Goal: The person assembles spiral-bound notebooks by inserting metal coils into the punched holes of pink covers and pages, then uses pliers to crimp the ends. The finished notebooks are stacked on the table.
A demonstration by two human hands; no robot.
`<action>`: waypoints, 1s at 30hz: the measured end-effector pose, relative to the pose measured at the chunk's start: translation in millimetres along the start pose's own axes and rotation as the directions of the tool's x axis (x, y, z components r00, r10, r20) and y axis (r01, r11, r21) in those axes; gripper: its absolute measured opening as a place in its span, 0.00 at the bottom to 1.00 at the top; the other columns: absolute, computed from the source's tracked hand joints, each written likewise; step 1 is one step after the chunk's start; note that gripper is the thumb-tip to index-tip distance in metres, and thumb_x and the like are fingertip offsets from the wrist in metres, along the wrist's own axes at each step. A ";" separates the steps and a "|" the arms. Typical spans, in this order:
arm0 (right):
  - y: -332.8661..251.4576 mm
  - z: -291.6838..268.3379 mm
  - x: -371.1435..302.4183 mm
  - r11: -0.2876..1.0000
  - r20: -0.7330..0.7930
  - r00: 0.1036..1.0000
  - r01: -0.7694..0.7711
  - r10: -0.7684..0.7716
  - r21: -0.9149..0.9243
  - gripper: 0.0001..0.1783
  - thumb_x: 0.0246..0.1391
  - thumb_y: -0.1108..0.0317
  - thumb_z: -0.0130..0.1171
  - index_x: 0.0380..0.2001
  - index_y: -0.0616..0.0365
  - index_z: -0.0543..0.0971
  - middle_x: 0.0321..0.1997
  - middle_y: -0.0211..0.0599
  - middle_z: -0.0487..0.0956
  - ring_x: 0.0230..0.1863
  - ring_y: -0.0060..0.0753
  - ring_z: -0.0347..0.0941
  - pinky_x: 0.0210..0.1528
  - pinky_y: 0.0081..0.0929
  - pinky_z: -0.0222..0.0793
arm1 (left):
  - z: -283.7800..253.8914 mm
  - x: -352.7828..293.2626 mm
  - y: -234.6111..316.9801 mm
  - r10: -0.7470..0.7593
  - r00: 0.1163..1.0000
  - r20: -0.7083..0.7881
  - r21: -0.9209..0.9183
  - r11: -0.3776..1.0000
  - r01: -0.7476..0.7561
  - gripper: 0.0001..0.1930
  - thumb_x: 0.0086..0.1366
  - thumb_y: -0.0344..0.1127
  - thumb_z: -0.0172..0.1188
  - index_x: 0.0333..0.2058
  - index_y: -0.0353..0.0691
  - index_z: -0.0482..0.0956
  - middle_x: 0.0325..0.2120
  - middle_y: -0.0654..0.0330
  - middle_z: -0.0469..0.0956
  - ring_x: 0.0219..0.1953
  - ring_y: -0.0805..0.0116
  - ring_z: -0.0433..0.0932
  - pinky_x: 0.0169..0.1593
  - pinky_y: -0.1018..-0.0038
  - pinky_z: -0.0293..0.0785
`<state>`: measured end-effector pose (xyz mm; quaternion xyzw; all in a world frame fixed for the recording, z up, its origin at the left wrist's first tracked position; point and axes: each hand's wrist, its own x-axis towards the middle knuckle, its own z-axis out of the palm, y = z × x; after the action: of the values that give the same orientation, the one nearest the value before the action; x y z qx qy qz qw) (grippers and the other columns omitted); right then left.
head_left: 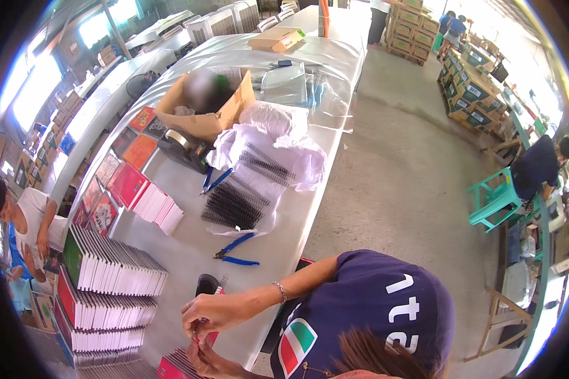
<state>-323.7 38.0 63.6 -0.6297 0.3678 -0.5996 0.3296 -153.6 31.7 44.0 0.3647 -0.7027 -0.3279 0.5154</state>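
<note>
My right hand (216, 313), with a ring and a bracelet, and my left hand (210, 362) meet at the table's near edge. Their fingers are closed together at the end of a red notebook (211, 338), which the right hand mostly covers. A thin dark wire coil (224, 280) sticks out past its other end. What the fingertips pinch is too small to make out. Beside the right hand lies a black rounded object (207, 283). Farther off rest blue-handled pliers (236, 250). Below the left hand is a red wire-bound stack (176, 366).
Tall stacks of wire-bound notebooks (114, 268) stand at the left. Black wire coils (234, 205) lie on white wrapping, near a second pair of blue pliers (216, 181), a tape dispenser (182, 150) and a cardboard box (234, 114). A person (35, 215) sits across the table.
</note>
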 end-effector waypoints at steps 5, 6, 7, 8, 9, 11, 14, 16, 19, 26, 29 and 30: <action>7.3 -9.0 -4.7 0.986 0.018 0.999 -0.046 0.044 0.159 0.10 0.45 0.75 0.69 0.32 0.65 0.80 0.31 0.37 0.80 0.33 0.31 0.78 0.37 0.28 0.72 | 2.1 7.6 -2.1 0.117 0.987 0.109 0.059 0.990 -0.124 0.20 0.72 0.42 0.54 0.43 0.24 0.77 0.41 0.45 0.76 0.38 0.53 0.80 0.38 0.63 0.86; 7.3 -13.1 -7.1 0.969 0.040 0.996 -0.084 0.076 0.233 0.10 0.45 0.75 0.69 0.32 0.65 0.79 0.31 0.37 0.80 0.33 0.30 0.78 0.37 0.27 0.72 | 7.0 11.7 -0.7 0.115 0.985 0.130 0.068 0.990 -0.125 0.20 0.72 0.42 0.54 0.43 0.24 0.77 0.41 0.46 0.76 0.38 0.54 0.80 0.39 0.63 0.85; 6.0 -18.0 -8.3 0.975 0.037 0.997 -0.078 0.072 0.209 0.10 0.46 0.75 0.69 0.33 0.64 0.79 0.31 0.36 0.78 0.34 0.30 0.77 0.37 0.27 0.72 | 12.5 15.7 1.7 0.116 0.982 0.147 0.080 0.988 -0.129 0.19 0.72 0.41 0.55 0.43 0.25 0.77 0.41 0.46 0.76 0.38 0.55 0.79 0.40 0.64 0.84; 2.9 -22.0 -10.2 0.979 0.033 0.997 -0.077 0.072 0.191 0.10 0.47 0.74 0.69 0.33 0.64 0.79 0.32 0.36 0.77 0.34 0.30 0.75 0.38 0.26 0.71 | 18.3 18.0 3.9 0.111 0.979 0.169 0.094 0.987 -0.128 0.19 0.72 0.41 0.55 0.43 0.25 0.77 0.41 0.46 0.76 0.38 0.56 0.79 0.40 0.64 0.83; 0.7 -26.9 -12.0 0.982 0.029 0.997 -0.077 0.073 0.172 0.10 0.48 0.73 0.68 0.34 0.64 0.78 0.32 0.36 0.75 0.35 0.30 0.74 0.38 0.26 0.70 | 22.9 21.3 6.5 0.105 0.976 0.190 0.102 0.987 -0.126 0.18 0.71 0.41 0.55 0.43 0.25 0.77 0.40 0.47 0.77 0.39 0.57 0.79 0.41 0.65 0.83; 0.3 -37.8 -15.9 0.989 -0.014 1.000 -0.025 0.027 0.146 0.10 0.48 0.74 0.68 0.34 0.65 0.78 0.31 0.36 0.80 0.34 0.28 0.77 0.37 0.25 0.72 | 33.8 27.2 11.1 0.096 0.967 0.236 0.120 0.985 -0.128 0.18 0.71 0.40 0.55 0.43 0.26 0.77 0.40 0.48 0.77 0.39 0.59 0.78 0.42 0.66 0.81; 1.5 -48.3 -21.3 0.971 -0.075 0.997 0.012 0.006 0.239 0.09 0.49 0.74 0.67 0.33 0.65 0.78 0.31 0.36 0.81 0.33 0.26 0.79 0.37 0.24 0.72 | 47.4 34.3 17.7 0.078 0.945 0.317 0.142 0.981 -0.129 0.16 0.71 0.40 0.55 0.43 0.27 0.77 0.40 0.49 0.77 0.40 0.61 0.77 0.44 0.67 0.78; 1.3 -58.7 -22.9 0.960 -0.098 0.995 0.023 0.004 0.280 0.08 0.50 0.73 0.66 0.33 0.64 0.78 0.31 0.37 0.81 0.34 0.28 0.78 0.38 0.25 0.72 | 54.6 39.9 25.0 0.062 0.929 0.364 0.155 0.980 -0.126 0.16 0.71 0.39 0.55 0.43 0.28 0.78 0.39 0.50 0.77 0.40 0.63 0.77 0.45 0.68 0.76; 0.7 -70.8 -20.4 0.975 -0.112 0.991 0.094 -0.072 0.202 0.06 0.55 0.72 0.61 0.34 0.63 0.79 0.34 0.39 0.81 0.40 0.36 0.76 0.42 0.31 0.72 | 45.6 48.9 29.9 -0.002 0.919 0.394 0.220 0.971 -0.092 0.15 0.70 0.38 0.56 0.43 0.29 0.78 0.39 0.51 0.78 0.41 0.66 0.76 0.47 0.70 0.74; -13.7 -102.0 -5.7 0.986 -0.256 0.957 -0.156 0.137 -0.055 0.19 0.44 0.77 0.68 0.43 0.56 0.81 0.39 0.39 0.80 0.40 0.38 0.79 0.43 0.29 0.74 | 88.0 68.7 50.0 -0.018 0.998 0.052 0.150 0.989 0.010 0.08 0.53 0.20 0.70 0.32 0.34 0.83 0.23 0.64 0.74 0.25 0.80 0.65 0.28 0.82 0.60; -24.6 -99.1 -2.3 0.978 -0.220 0.975 -0.032 -0.014 -0.205 0.13 0.47 0.81 0.66 0.39 0.61 0.81 0.40 0.37 0.79 0.40 0.33 0.78 0.44 0.27 0.73 | 85.7 67.0 67.1 -0.021 0.999 0.039 0.085 0.996 0.017 0.10 0.54 0.21 0.70 0.36 0.36 0.86 0.26 0.64 0.76 0.28 0.81 0.70 0.30 0.83 0.64; -24.8 -90.3 -7.3 0.970 -0.218 0.974 0.001 -0.056 -0.245 0.14 0.47 0.82 0.65 0.39 0.61 0.81 0.40 0.39 0.78 0.39 0.36 0.77 0.43 0.27 0.72 | 82.7 58.8 66.0 -0.051 0.999 0.016 0.006 0.999 0.051 0.10 0.55 0.21 0.70 0.37 0.36 0.86 0.27 0.64 0.76 0.29 0.81 0.71 0.31 0.83 0.65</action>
<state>-412.2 59.3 86.9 -0.5991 0.4641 -0.6218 0.1977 -256.7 23.0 106.8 0.3811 -0.6982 -0.3422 0.5001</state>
